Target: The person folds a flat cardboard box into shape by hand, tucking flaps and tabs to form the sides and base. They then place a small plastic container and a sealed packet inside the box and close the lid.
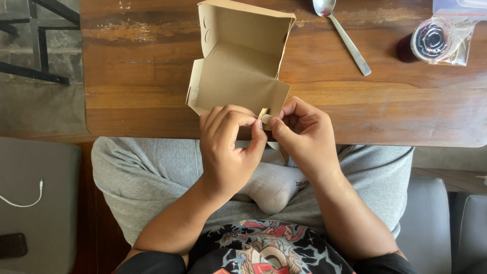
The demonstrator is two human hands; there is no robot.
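Observation:
A brown cardboard box, half folded with its lid flap standing up, lies on the wooden table near the front edge. My left hand and my right hand meet at the box's near right corner. Both pinch a small tab of the cardboard between thumb and fingers. The near edge of the box is partly hidden behind my fingers.
A metal spoon lies on the table at the back. A sealed plastic cup with dark drink sits in a clear bag at the back right. A white cable and a dark phone rest on a grey seat at the left.

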